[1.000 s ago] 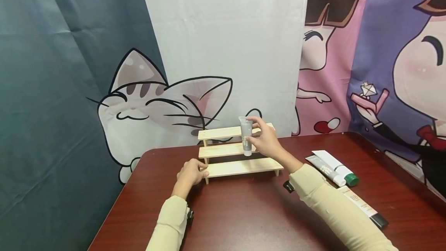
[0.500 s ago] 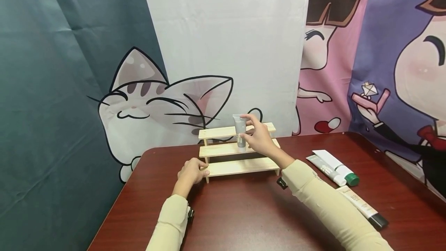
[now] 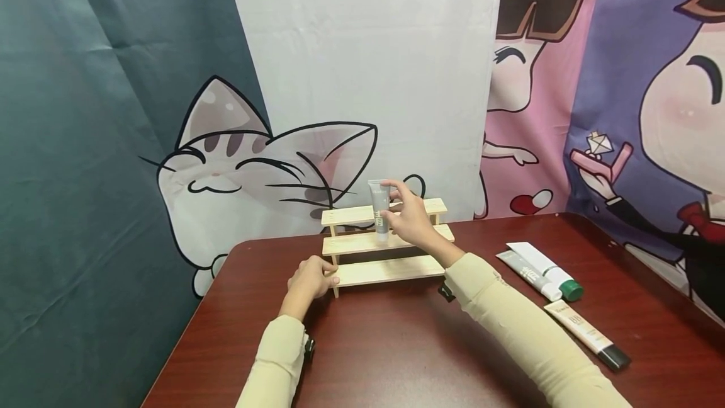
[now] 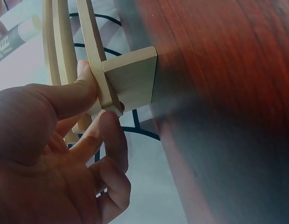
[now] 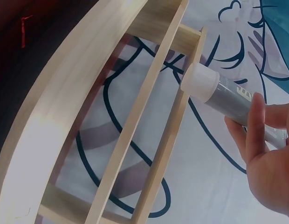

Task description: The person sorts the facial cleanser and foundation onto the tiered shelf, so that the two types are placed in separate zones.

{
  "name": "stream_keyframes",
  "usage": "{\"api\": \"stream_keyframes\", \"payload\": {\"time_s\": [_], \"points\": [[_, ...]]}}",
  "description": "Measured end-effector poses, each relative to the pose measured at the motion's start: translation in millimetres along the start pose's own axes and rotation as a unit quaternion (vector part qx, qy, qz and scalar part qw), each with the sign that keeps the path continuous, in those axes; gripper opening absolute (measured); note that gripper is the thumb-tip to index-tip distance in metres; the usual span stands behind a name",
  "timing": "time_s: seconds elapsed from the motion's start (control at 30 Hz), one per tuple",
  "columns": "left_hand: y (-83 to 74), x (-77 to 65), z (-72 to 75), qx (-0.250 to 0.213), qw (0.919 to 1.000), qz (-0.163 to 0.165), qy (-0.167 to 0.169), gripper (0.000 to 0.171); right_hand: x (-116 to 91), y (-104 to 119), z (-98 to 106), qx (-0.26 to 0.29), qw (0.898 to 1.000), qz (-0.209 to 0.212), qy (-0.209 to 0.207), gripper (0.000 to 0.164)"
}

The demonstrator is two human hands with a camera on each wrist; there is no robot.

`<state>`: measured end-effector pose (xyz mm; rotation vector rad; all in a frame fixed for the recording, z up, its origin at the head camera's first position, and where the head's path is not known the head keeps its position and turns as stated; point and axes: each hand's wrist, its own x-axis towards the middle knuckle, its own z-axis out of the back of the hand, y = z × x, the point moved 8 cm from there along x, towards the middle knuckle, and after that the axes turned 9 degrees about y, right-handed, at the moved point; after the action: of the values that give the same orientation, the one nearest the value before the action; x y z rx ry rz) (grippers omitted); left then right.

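In the head view, a person's right hand (image 3: 415, 222) grips a slim grey, white-capped tube (image 3: 378, 203), cap down, before a three-tiered pale wooden rack (image 3: 391, 271) on a reddish-brown table (image 3: 396, 351), as the left hand (image 3: 308, 280) pinches the rack's near left end; a green-capped white tube (image 3: 544, 267), a second grey tube (image 3: 528, 274) and a black-capped cream tube (image 3: 585, 332) lie at right. At the left wrist, thumb (image 4: 72, 99) and fingers (image 4: 114, 137) clasp the lowest plank (image 4: 92, 37). At the right wrist, the fingers wrap the tube, its cap (image 5: 199, 81) overlapping the far plank (image 5: 160, 158), contact unclear.
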<state>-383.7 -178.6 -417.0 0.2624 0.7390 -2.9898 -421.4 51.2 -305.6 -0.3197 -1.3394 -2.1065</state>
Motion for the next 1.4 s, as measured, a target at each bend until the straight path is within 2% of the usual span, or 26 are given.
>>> {"api": "stream_keyframes", "payload": {"time_s": [0.37,0.67,0.93,1.4], "points": [[2.0,0.7,-0.8,-0.003,1.0,0.004,-0.001,0.035,12.9,2.1,-9.0,-0.033,0.999,0.011,-0.006,0.062],[5.5,0.5,-0.8,-0.002,0.9999,0.01,-0.001,0.034,24.1,1.1,-17.9,-0.032,0.999,-0.006,0.01,0.063],[2.7,-0.8,-2.5,-0.003,0.9999,0.01,0.0,0.035,31.9,6.3,-20.8,-0.025,1.0,0.004,0.007,0.063],[-0.1,0.9,-0.5,0.001,1.0,0.003,-0.004,0.034,50.7,4.1,-24.4,0.003,1.0,-0.019,-0.006,0.045]]}}
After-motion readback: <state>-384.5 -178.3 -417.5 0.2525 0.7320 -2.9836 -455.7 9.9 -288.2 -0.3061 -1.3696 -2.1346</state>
